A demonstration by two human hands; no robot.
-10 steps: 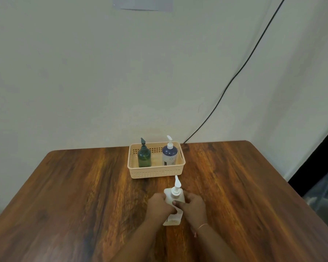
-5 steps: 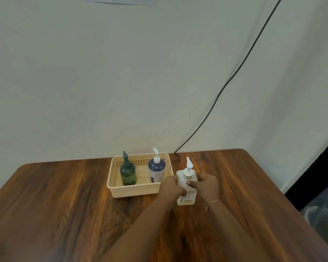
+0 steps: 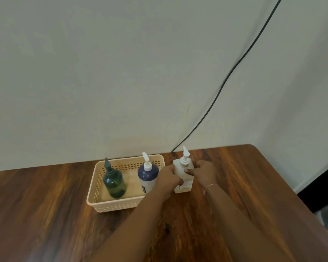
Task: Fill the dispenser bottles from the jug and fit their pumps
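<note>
While upright, white bottle point(image 3: 184, 176) (pump fitted), pale, translucent-looking

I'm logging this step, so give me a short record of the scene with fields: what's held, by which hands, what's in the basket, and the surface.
held item: white pump bottle, upright on the table, pump fitted
left hand: grips the bottle's left side
right hand: grips its right side
basket: holds green bottle and dark blue pump bottle
surface: wooden table
jug: not in view

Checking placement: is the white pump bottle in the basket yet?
Out. White pump bottle stands upright on the wooden table, right of the beige basket, gripped by both hands.
</note>
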